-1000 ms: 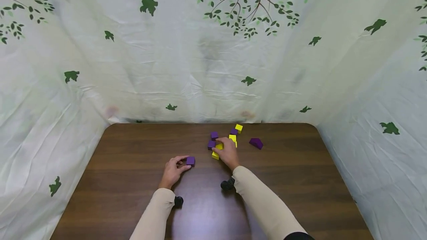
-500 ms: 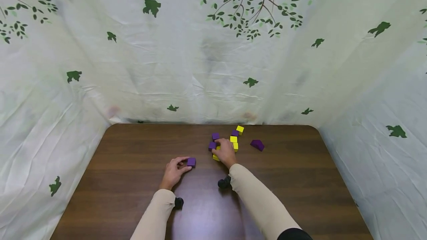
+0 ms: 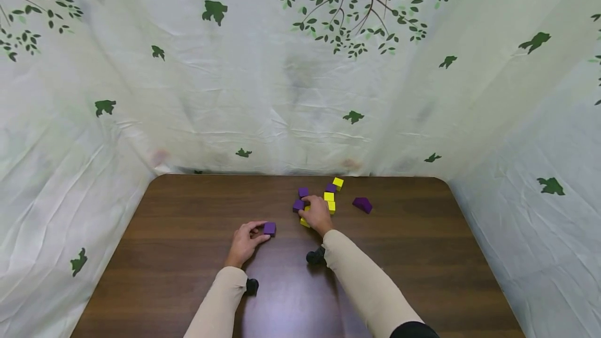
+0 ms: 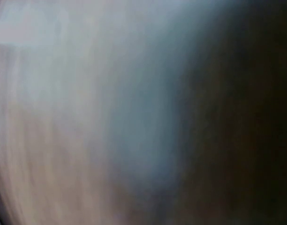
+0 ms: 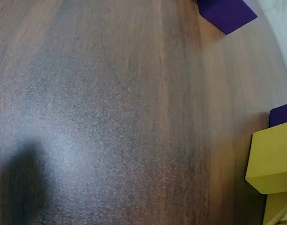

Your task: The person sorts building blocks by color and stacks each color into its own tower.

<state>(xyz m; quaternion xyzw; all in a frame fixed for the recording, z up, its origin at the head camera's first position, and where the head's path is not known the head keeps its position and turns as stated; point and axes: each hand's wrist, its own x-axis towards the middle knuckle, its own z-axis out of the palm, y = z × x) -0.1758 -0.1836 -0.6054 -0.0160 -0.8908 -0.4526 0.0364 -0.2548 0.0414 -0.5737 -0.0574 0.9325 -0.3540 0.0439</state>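
Note:
My left hand (image 3: 242, 244) pinches a purple cube (image 3: 269, 229) between thumb and fingers, low at the tabletop in the head view. Farther right, my right hand (image 3: 316, 216) reaches over a small cluster of blocks. Its thumb and index finger close on a yellow cube (image 3: 307, 208), mostly hidden by the hand. Another yellow cube (image 3: 305, 222) shows just below the thumb. Touching or very near the fingertips is a purple cube (image 3: 298, 205), with a second purple cube (image 3: 303, 192) behind it. Neither hand is recognisable in the wrist views.
Right of the hand runs a line of yellow cubes (image 3: 329, 197) and a purple one (image 3: 331, 188). A purple slanted block (image 3: 362, 204) lies apart. The brown table (image 3: 188, 202) ends at a leaf-printed cloth (image 3: 281, 93). The left wrist view is a blur.
My right hand has shifted slightly, uncovering more of the yellow cubes on its right. The left hand keeps its purple cube in nearly the same place.

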